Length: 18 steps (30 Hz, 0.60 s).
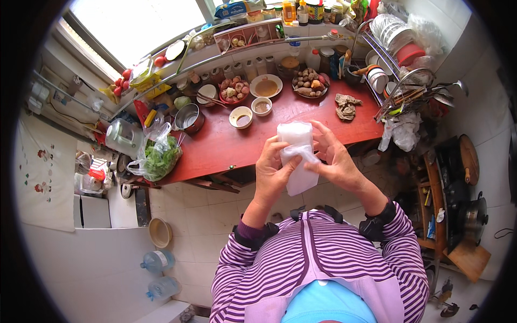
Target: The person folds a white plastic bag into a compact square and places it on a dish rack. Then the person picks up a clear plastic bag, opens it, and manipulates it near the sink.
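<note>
A roll of thin, translucent white plastic bags or film (295, 133) is held in front of me, above the near edge of the red counter. A loose length of it hangs down towards my body. My left hand (272, 165) grips the roll from the left, its thumb on the front of the plastic. On the other side, my right hand (335, 159) has its thumb against a gathered fold, and its fingers are spread along the roll's right edge. The fingertips behind the plastic are partly hidden.
The red counter (218, 153) carries two small bowls (241, 117) of brown liquid, a plate (266, 86), a basin of tubers (311, 82) and crumpled brown paper (346, 106). Leafy greens in a bag (161, 155) sit at the left end; a dish rack (379, 68) stands right.
</note>
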{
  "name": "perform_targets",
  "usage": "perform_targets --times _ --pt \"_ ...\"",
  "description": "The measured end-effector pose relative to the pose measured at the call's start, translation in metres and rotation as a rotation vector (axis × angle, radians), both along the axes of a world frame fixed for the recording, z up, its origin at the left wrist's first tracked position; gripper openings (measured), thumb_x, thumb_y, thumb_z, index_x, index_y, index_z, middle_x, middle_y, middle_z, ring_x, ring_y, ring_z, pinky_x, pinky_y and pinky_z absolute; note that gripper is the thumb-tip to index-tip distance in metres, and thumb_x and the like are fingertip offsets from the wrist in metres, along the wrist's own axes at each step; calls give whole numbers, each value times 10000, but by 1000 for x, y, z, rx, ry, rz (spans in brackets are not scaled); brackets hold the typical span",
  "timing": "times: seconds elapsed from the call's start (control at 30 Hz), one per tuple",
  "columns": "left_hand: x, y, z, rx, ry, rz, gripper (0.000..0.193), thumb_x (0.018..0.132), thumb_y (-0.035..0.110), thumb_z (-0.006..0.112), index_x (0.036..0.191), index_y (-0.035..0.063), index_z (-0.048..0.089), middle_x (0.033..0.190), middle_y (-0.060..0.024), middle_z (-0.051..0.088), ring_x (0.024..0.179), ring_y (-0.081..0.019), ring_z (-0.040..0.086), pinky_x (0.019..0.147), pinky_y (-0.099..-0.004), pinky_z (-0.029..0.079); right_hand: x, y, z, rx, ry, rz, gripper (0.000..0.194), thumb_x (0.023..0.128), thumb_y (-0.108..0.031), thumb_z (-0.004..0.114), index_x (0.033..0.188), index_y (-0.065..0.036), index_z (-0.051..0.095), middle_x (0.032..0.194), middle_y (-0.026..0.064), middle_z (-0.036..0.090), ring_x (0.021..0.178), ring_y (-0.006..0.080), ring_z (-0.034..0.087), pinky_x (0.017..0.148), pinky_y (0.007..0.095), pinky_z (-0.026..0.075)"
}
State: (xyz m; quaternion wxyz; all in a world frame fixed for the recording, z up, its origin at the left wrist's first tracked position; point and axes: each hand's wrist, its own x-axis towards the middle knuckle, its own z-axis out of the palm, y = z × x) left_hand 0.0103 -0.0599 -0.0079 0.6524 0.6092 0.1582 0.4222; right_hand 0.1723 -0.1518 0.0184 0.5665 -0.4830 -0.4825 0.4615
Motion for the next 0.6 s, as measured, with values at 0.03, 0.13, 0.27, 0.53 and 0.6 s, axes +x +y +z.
perform_targets --times 0.03,0.13,0.27,0.53,0.6 --pt "2 -3 1 -39 -26 -15 458 860 0 694 1241 24 442 1266 -87 505 1101 -198 603 894 -319 534 -1 1 -1 -13 108 -43 876 810 -85 759 1483 -3 203 1375 164 479 1239 201 495 1000 349 432" --pt "9 -6 4 -116 -80 -1 614 865 12 693 1345 60 314 1292 -118 493 1106 -208 607 900 -323 531 0 3 -8 -8 206 -130 677 857 -31 695 1423 10 326 1259 144 583 1156 175 563 961 309 468" --pt "12 -3 2 -375 -42 -186 579 870 66 711 1343 51 377 1265 -100 541 1075 -182 615 903 -314 519 7 0 -14 32 251 -145 561 863 4 673 1363 19 421 1216 127 618 1116 167 593 942 296 486" --pt "38 -8 -19 -147 -1 -157 425 902 123 690 1295 46 544 1284 -6 511 1070 -130 592 894 -295 511 49 -10 -21 -73 173 59 371 850 -34 707 1198 8 589 1142 66 644 1026 123 605 914 298 492" --pt "46 -11 -21 -146 3 -183 410 908 108 678 1289 35 548 1363 -15 423 1080 -141 591 901 -299 510 60 -13 -25 -93 138 43 322 854 -40 701 1160 7 614 1101 55 657 1005 119 609 904 291 492"
